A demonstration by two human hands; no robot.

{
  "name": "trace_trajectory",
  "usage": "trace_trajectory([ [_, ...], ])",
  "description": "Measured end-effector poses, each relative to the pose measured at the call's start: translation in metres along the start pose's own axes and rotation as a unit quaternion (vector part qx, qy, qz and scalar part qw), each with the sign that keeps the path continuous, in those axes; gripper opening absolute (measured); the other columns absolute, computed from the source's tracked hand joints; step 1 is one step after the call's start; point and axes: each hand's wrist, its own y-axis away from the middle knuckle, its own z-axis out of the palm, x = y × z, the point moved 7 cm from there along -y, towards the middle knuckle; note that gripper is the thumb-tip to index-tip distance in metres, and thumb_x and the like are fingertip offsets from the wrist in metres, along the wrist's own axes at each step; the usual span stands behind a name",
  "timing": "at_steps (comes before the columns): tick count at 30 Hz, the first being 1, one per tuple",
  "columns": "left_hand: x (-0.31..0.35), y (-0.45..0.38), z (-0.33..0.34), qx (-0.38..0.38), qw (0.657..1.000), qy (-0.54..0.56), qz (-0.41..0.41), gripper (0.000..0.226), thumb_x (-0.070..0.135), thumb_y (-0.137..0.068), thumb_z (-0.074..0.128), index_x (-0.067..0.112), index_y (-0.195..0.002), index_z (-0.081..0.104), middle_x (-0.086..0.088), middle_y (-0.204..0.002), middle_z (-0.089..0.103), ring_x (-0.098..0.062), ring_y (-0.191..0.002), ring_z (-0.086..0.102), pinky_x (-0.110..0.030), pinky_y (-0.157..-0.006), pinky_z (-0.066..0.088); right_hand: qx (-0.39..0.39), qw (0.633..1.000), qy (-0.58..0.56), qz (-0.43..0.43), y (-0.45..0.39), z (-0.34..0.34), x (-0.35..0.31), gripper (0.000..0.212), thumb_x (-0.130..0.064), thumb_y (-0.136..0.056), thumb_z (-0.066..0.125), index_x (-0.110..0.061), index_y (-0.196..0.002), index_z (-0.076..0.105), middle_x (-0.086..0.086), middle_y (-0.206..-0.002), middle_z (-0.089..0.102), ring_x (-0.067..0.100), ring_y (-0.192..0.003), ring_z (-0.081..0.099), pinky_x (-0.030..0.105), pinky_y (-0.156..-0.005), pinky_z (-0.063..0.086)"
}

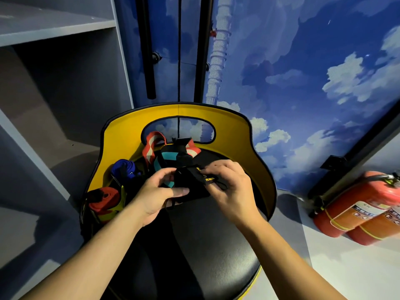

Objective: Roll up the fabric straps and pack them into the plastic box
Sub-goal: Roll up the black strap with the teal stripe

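Both hands grasp black strap (pixel 192 182): left hand (pixel 158 191) pinches its left end, right hand (pixel 229 187) its right; long axis runs left-right between them.

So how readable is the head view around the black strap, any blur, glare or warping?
Head view: dim; black strap merges with the dark seat, yellow lettering smeared; left hand and right hand fairly sharp; wide-angle edges bend; extinguishers blurred.

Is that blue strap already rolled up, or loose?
Rolled: the blue strap sits coiled in a compact bundle on the chair, left of both hands.
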Motion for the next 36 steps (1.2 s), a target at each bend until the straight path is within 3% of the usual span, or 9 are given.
trace_trajectory([
  [3, 0.0, -0.001, -0.001, 0.016, 1.0, 0.006, -0.001, 0.075, 0.003, -0.054, 0.088, 0.023, -0.123, 0.065, -0.004, -0.123, 0.067, -0.031, -0.112, 0.067, -0.058, -0.092, 0.055, 0.014, 0.999, 0.026, -0.027, 0.002, 0.0, -0.002, 0.02, -0.013, -0.078, 0.071, -0.017, -0.097, 0.077, -0.008, -0.101, 0.067, 0.017, -0.099, 0.063, 0.041, -0.08, 0.054],
  [8, 0.004, -0.002, -0.004, 0.033, 0.999, 0.027, 0.014, 0.07, 0.007, -0.057, 0.086, 0.018, -0.123, 0.066, -0.008, -0.121, 0.07, -0.03, -0.108, 0.07, -0.054, -0.088, 0.058, -0.003, 0.999, 0.047, -0.002, 0.006, 0.005, 0.0, 0.024, -0.023, -0.087, 0.071, -0.024, -0.111, 0.077, -0.008, -0.088, 0.05, 0.013, -0.08, 0.055, 0.03, -0.064, 0.047],
  [10, 0.006, -0.002, -0.005, 0.04, 0.999, 0.032, 0.02, 0.07, 0.01, -0.056, 0.087, 0.019, -0.122, 0.067, -0.006, -0.12, 0.071, -0.03, -0.108, 0.07, -0.053, -0.088, 0.058, -0.026, 0.999, 0.033, 0.02, 0.007, 0.008, 0.002, 0.024, -0.025, -0.091, 0.07, -0.026, -0.114, 0.076, -0.012, -0.079, 0.055, 0.007, -0.072, 0.057, 0.028, -0.062, 0.048],
  [12, 0.007, -0.002, -0.005, 0.044, 0.998, 0.032, 0.023, 0.07, 0.013, -0.056, 0.088, 0.02, -0.123, 0.067, -0.004, -0.119, 0.072, -0.03, -0.109, 0.07, -0.054, -0.089, 0.058, -0.049, 0.995, -0.025, 0.078, 0.009, 0.01, 0.007, 0.024, -0.021, -0.092, 0.071, -0.026, -0.115, 0.076, -0.011, -0.083, 0.069, 0.008, -0.074, 0.064, 0.023, -0.068, 0.051],
  [17, 0.008, -0.004, -0.012, 0.077, 0.996, 0.037, 0.038, 0.057, 0.005, -0.07, 0.082, 0.02, -0.122, 0.064, -0.008, -0.116, 0.073, -0.033, -0.108, 0.07, -0.064, -0.095, 0.051, -0.058, 0.953, -0.2, 0.219, 0.013, 0.016, 0.011, 0.019, -0.011, -0.093, 0.069, -0.021, -0.107, 0.079, -0.01, -0.099, 0.077, 0.002, -0.094, 0.069, 0.013, -0.081, 0.047],
  [21, 0.007, -0.004, -0.013, 0.081, 0.995, 0.031, 0.044, 0.05, 0.0, -0.076, 0.078, 0.022, -0.119, 0.064, -0.008, -0.117, 0.073, -0.03, -0.107, 0.07, -0.058, -0.095, 0.054, -0.006, 0.932, -0.229, 0.28, 0.017, 0.021, 0.018, 0.007, -0.016, -0.086, 0.079, -0.023, -0.088, 0.077, -0.004, -0.081, 0.076, 0.007, -0.078, 0.069, 0.022, -0.076, 0.05],
  [27, 0.009, -0.006, -0.016, 0.116, 0.99, 0.043, 0.063, 0.046, -0.001, -0.08, 0.077, 0.023, -0.117, 0.064, -0.006, -0.115, 0.073, -0.03, -0.104, 0.071, -0.059, -0.092, 0.055, -0.001, 0.865, -0.338, 0.371, 0.029, 0.037, 0.033, 0.029, -0.006, -0.084, 0.079, -0.014, -0.099, 0.056, -0.004, -0.063, 0.058, 0.01, -0.065, 0.057, 0.024, -0.077, 0.045],
  [36, 0.0, -0.001, -0.001, 0.084, 0.989, 0.12, -0.012, 0.041, 0.001, -0.086, 0.069, 0.013, -0.124, 0.064, -0.013, -0.114, 0.074, -0.035, -0.103, 0.072, -0.048, -0.078, 0.06, -0.018, 0.901, -0.239, 0.361, 0.034, 0.039, 0.045, 0.034, -0.01, -0.084, 0.079, -0.018, -0.089, 0.046, -0.001, -0.072, 0.059, 0.008, -0.064, 0.052, 0.017, -0.062, 0.043],
])
